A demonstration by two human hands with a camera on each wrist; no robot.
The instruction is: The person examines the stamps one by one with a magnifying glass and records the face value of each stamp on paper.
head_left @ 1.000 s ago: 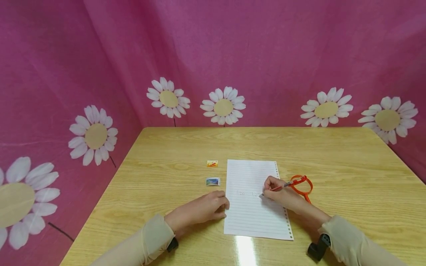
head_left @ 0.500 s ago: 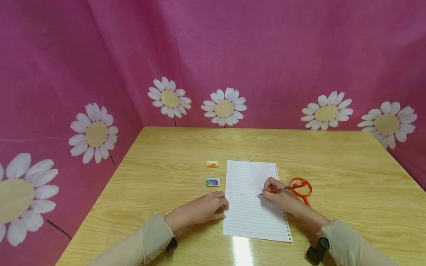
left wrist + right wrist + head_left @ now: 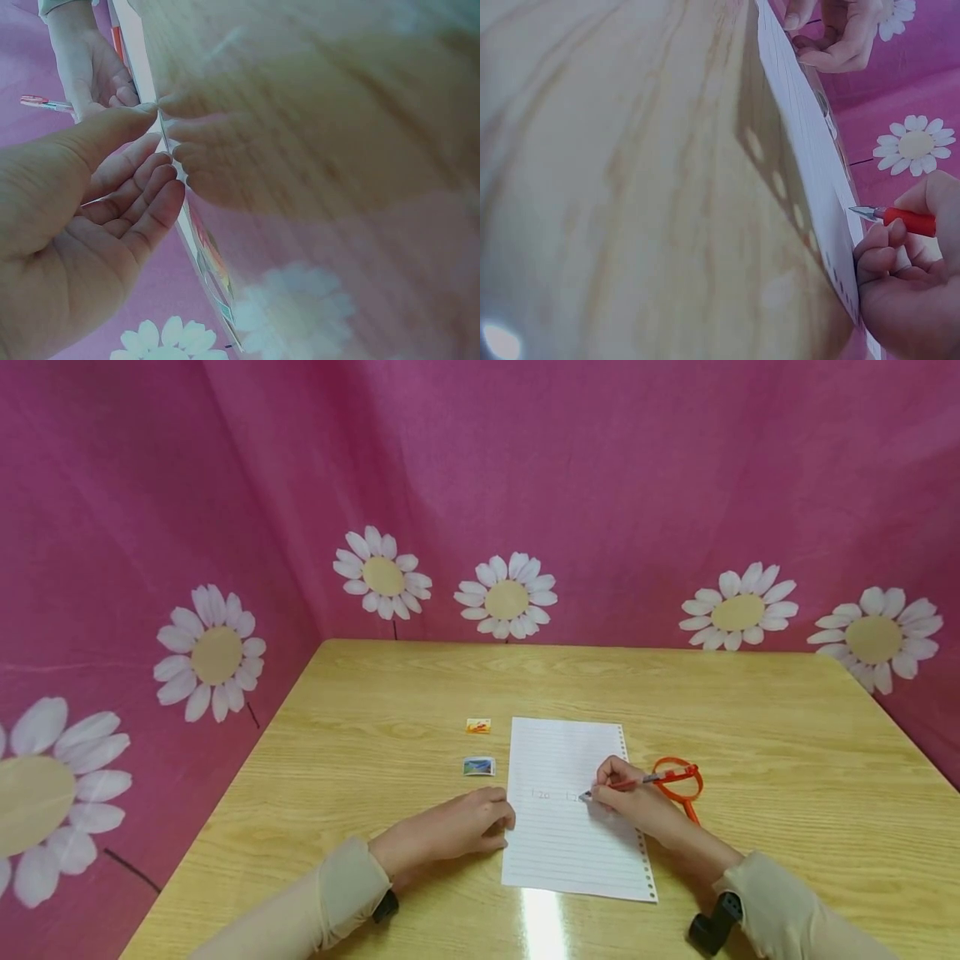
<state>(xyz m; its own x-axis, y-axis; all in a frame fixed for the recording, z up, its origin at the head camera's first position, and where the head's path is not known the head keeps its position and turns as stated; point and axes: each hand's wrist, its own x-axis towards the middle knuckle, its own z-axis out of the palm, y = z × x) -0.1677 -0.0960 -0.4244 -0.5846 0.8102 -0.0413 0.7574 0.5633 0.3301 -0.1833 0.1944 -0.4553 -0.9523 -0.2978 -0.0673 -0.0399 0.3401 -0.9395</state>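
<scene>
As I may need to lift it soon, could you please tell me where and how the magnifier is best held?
Probably by its handle, pinched across its sides from the right: it is slim, straight and slants toward the viewer. The right hand lies to its left, and the pen crosses the ring in the head view.

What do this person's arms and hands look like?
The left sleeve and right sleeve are beige, without visible print, each ending in a wide cuff. A small black device shows beside each cuff, plainer to see on the right. The left hand and right hand are gloveless.
</scene>
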